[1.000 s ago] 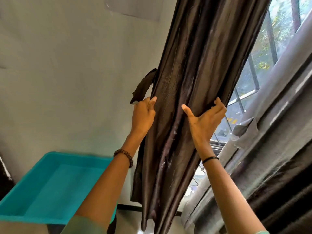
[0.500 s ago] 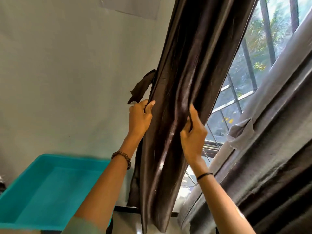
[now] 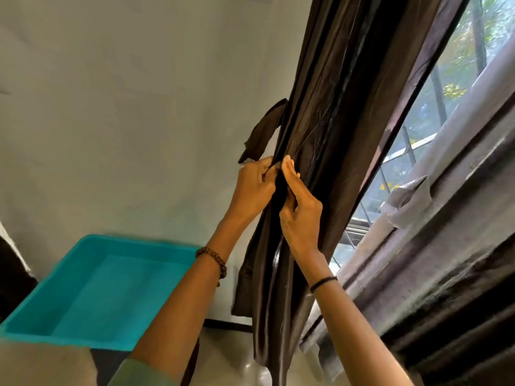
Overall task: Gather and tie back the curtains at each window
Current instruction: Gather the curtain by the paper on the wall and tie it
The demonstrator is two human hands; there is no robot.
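Curtain (image 3: 334,121) hung in gathered folds beside window (image 3: 418,151).
Bunched left edge is gripped by left hand (image 3: 255,188) and pinched by right hand (image 3: 301,218), close together; strap (image 3: 264,129) hangs just above.

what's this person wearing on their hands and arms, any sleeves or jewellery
Both forearms are bare. The left hand has a brown beaded bracelet at its wrist; the right hand has a thin black band at its wrist. A pale green sleeve shows on the left arm at the bottom edge.
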